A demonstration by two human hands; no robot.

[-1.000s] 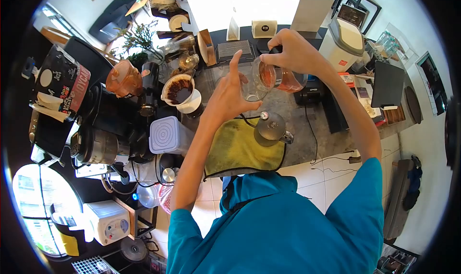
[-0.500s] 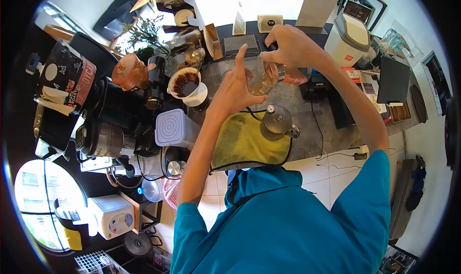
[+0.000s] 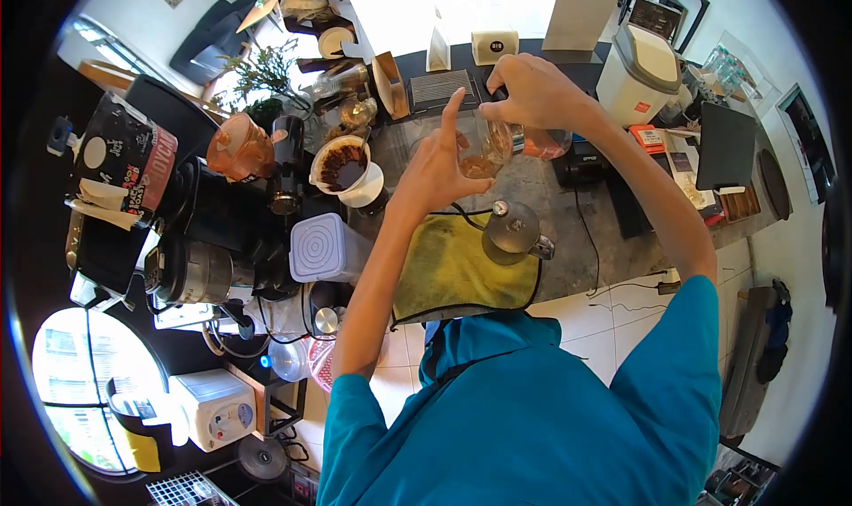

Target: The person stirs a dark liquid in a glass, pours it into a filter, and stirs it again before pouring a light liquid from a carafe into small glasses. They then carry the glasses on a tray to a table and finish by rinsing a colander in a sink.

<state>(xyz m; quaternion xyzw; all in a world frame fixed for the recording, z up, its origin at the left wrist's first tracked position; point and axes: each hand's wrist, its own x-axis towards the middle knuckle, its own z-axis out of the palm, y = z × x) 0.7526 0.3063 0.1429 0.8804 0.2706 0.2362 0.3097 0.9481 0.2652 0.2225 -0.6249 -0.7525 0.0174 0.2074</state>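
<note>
A clear glass carafe (image 3: 499,140) with some amber-brown liquid is held up over the counter between my hands. My right hand (image 3: 537,93) is closed at its top, on what looks like a dark handle. From the left, my left hand (image 3: 433,173) holds the carafe's side, index finger pointing up and thumb reaching along the bottom; its other fingers are partly hidden. A grey gooseneck kettle (image 3: 512,233) with a lid thermometer stands nearer me on a yellow-green cloth (image 3: 444,275). Left of my hands, a white dripper (image 3: 359,186) contains a filter with wet coffee grounds (image 3: 343,167).
Just right of the carafe is a glass vessel with a reddish look (image 3: 546,142), near a black device (image 3: 586,162) with a cord. A lidded plastic container (image 3: 319,247) sits beside my left forearm. Farther back are a drip tray (image 3: 444,90) and a tall white bin (image 3: 639,75).
My view has shifted slightly. My right hand is a little lower in the view, and both hands stay at the carafe. The kettle and dripper have not visibly moved on the counter.
</note>
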